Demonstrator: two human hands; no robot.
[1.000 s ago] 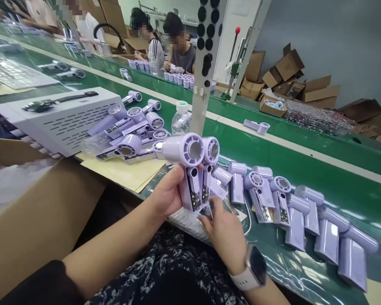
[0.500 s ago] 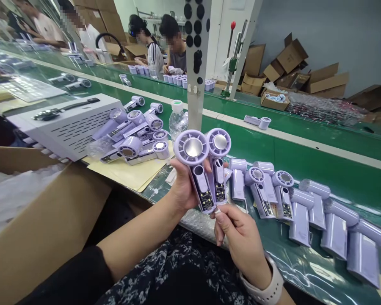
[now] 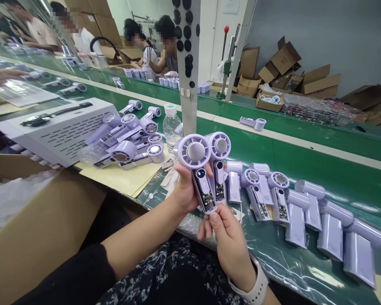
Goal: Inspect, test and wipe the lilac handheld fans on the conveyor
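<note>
- The green counter runs the length of the scene, with a pale stripe along its far part; other people sit at work on its far side.
- A cardboard box fills the lower left, just beside the person's left forearm.
- A white vented case with a dark handle on top lies on the counter at left.
- A white perforated post dotted with black discs rises from the counter behind the hands.
- A heap of lilac fans lies on a yellow sheet beside the case.
- A row of lilac fans lies flat on the counter to the right of the hands, some face up with open handles, some face down.
- A clear water bottle with a white cap stands upright at the foot of the post.
- The left hand is clamped around the handles of the two held fans, raised above the near edge of the counter, round heads up and side by side, circuit boards showing in the handles; a small lit display shows on the left one.
- The right hand, a white watch at its wrist, has its fingers curled and a fingertip touching the bottom end of the left fan's handle; I cannot tell whether it pinches anything.
- One lone fan lies far off on the counter.
</note>
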